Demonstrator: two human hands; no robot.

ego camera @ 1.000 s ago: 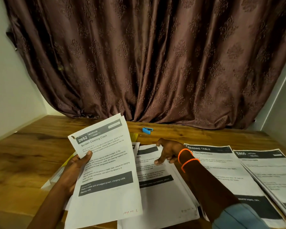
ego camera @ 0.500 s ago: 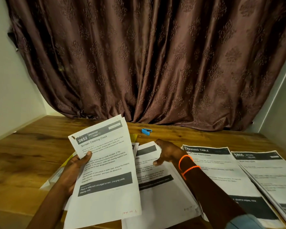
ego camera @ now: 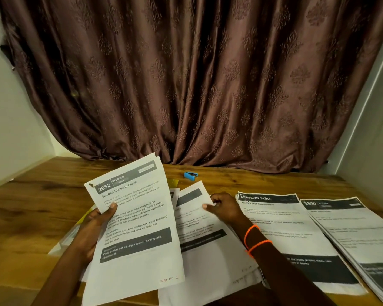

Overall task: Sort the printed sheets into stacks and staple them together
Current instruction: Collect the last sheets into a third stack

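Left hand (ego camera: pixel 93 228) holds sheet (ego camera: pixel 135 228); right hand (ego camera: pixel 224 208) apparently pinches loose page (ego camera: pixel 195 208).

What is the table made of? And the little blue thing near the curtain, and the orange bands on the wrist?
The table looks like wood with a smooth sheen: brown grain streaks show. The blue stapler seems plastic, solid bright colour, though it is too small to be sure. The orange bands look like rubbery or beaded cord; which one is unclear.
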